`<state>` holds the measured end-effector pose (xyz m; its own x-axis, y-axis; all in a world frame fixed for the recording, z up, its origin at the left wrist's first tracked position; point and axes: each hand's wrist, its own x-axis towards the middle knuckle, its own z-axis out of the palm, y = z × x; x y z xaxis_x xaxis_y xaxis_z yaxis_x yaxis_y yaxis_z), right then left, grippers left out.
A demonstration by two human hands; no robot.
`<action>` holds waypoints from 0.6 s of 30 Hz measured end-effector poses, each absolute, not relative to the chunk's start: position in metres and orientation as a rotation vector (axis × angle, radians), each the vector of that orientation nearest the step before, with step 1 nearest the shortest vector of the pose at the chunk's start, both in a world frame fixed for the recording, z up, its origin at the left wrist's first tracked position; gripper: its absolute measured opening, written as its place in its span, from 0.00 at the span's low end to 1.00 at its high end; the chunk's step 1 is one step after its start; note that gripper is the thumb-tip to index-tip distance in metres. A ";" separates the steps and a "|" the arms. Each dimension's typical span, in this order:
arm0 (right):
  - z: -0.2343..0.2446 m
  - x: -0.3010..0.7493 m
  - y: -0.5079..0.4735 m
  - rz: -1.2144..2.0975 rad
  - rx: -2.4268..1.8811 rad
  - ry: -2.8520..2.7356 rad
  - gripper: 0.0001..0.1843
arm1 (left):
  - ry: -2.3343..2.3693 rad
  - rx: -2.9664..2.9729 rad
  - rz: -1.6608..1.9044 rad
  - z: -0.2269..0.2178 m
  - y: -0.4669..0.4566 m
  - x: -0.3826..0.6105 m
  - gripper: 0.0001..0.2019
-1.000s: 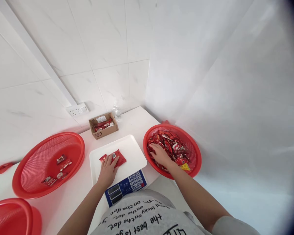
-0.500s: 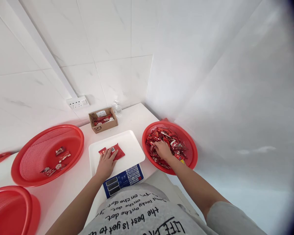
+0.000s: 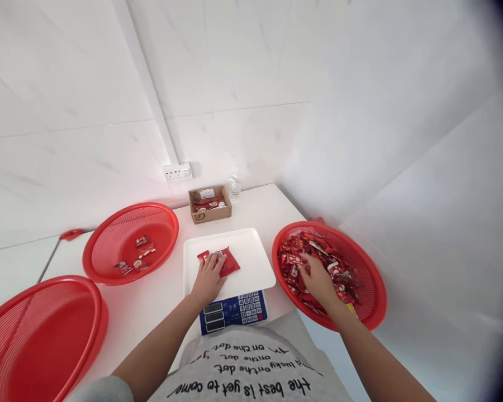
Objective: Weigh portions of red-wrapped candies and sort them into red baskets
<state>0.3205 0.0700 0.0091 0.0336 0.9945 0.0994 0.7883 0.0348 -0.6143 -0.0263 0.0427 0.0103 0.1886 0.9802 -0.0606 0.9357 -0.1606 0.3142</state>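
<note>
My left hand (image 3: 208, 278) lies flat, fingers spread, on red packets (image 3: 226, 261) that sit on the white pan of a scale (image 3: 251, 258). The scale's blue keypad front (image 3: 233, 310) faces me. My right hand (image 3: 316, 279) reaches into a red mesh basket (image 3: 371, 290) on the right, full of red snack packets (image 3: 318, 254). Its fingers are curled down among the packets; what they grip is hidden.
A red basket (image 3: 109, 251) on the left holds a few packets (image 3: 136, 257). Another red basket (image 3: 37, 329) sits at the near left. A small cardboard box (image 3: 209, 204), a water bottle (image 3: 233, 187) and a wall socket (image 3: 178, 171) are at the back.
The view has swung left, so everything sits further right in the picture. My right hand has shifted a little among the packets. My left hand stays on the packets on the scale.
</note>
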 end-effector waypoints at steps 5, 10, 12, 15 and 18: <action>-0.024 0.299 0.066 0.887 -1.836 -2.169 0.26 | 1.872 2.113 0.208 0.015 0.034 -0.025 0.30; -0.040 0.305 0.069 0.728 -2.046 -2.393 0.29 | 2.024 1.954 0.251 0.024 0.028 -0.050 0.29; -0.041 0.307 0.069 0.621 -2.118 -2.462 0.29 | 2.192 1.846 0.313 0.031 0.028 -0.076 0.28; -0.042 0.306 0.070 0.493 -2.133 -2.557 0.29 | 2.506 1.648 0.469 0.050 0.030 -0.128 0.28; -0.042 0.302 0.073 0.494 -2.188 -2.601 0.30 | 2.740 1.342 0.699 0.074 0.031 -0.172 0.31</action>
